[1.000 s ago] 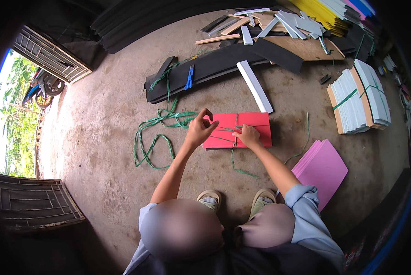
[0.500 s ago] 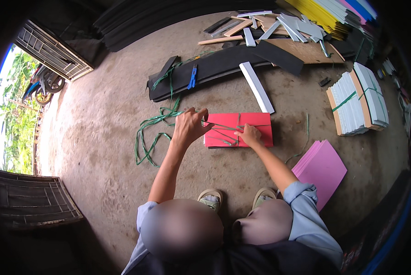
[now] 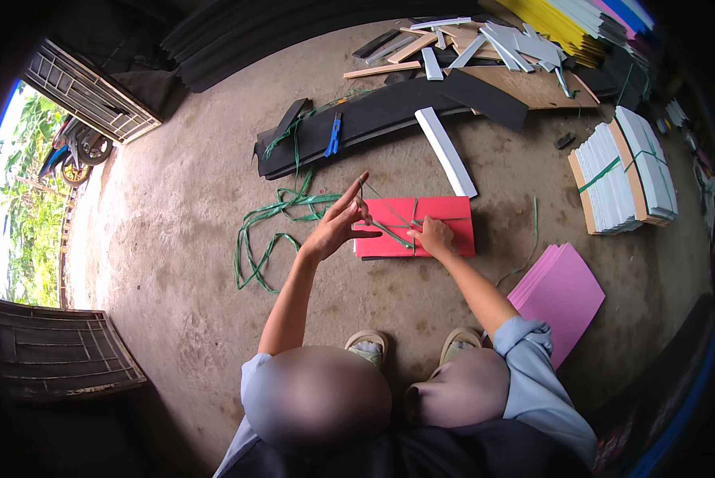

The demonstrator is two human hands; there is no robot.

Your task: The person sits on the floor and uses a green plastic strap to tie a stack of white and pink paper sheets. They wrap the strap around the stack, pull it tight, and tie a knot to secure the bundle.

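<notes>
The red bundle (image 3: pixel 445 207) lies flat on the floor (image 3: pixel 190 239) under your right hand (image 3: pixel 435 237) and just right of your left hand (image 3: pixel 332 231), bound lengthwise and crosswise with green twine (image 3: pixel 388 233). Your left hand holds the twine: its index finger and thumb stand wide apart, the other fingers curl, and two taut strands run from it to the bundle. Your right hand presses on the bundle at the crossing of the strands; whether its fingers pinch the twine or merely pin it, one cannot tell. Loose twine lies in loops left of your left hand. Beyond your right hand, the white strip (image 3: pixel 445 151) points toward you, its near end just beside the bundle. Farther off, beyond your left hand, the blue tool (image 3: pixel 333 134) rests on the black slabs (image 3: pixel 405 99). The pink sheets (image 3: pixel 557 299) lie to the right of your right hand and nearer to you; the white stack (image 3: pixel 608 179), also tied, stands well to its right. Mixed offcuts (image 3: pixel 517 44) lie farthest beyond both hands.
</notes>
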